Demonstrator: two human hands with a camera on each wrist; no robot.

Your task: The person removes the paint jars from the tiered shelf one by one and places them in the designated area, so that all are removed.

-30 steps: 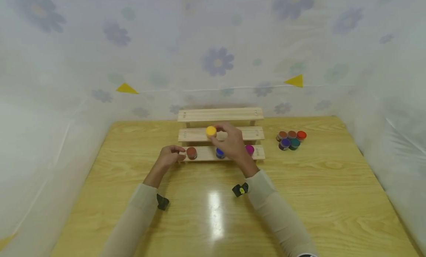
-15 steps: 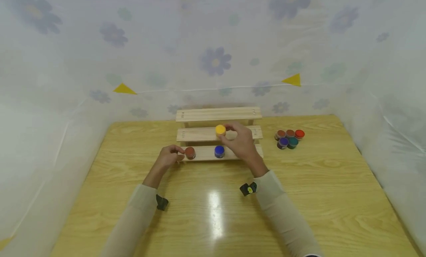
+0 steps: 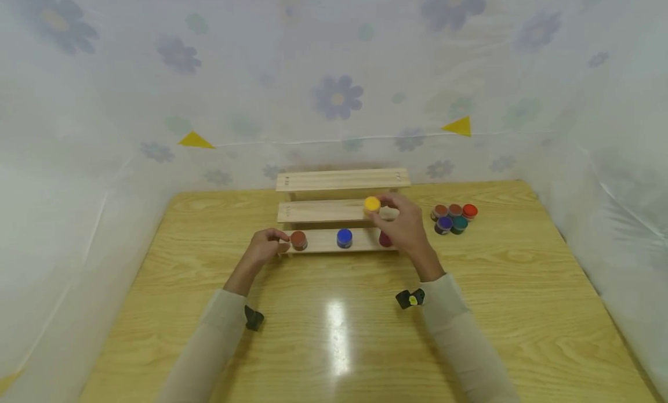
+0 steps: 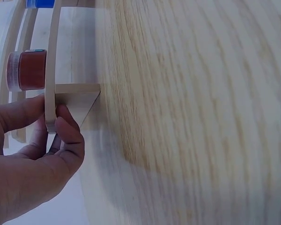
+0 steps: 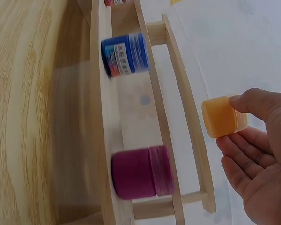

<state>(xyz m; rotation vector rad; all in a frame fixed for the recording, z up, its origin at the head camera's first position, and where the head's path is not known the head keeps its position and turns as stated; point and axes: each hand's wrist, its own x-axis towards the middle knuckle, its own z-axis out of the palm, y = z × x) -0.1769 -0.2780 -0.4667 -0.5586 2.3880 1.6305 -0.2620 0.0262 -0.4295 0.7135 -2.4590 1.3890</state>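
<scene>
A three-step wooden display stand (image 3: 320, 240) is at the back of the table. My left hand (image 3: 263, 244) pinches the left end of its lowest step, the thumb on top and fingers curled beneath in the left wrist view. In my right hand (image 3: 409, 226), thumb and fingers hold a small yellow paint jar (image 3: 371, 205) at its lid, over the right part of the middle step. On the lowest step stand a brown paint jar (image 3: 298, 239) beside the left hand, a blue paint jar (image 3: 344, 237) and a magenta paint jar (image 5: 136, 173), partly hidden by the right hand in the head view.
Right of the stand, several paint jars cluster on the table (image 3: 313, 333): two brown ones, a red jar (image 3: 469, 210), a purple jar (image 3: 443, 224) and a green jar (image 3: 459, 224). A flowered curtain (image 3: 235, 72) hangs behind the table.
My right hand has carried the yellow paint jar rightward along the middle step. The left hand keeps its grip on the stand's end.
</scene>
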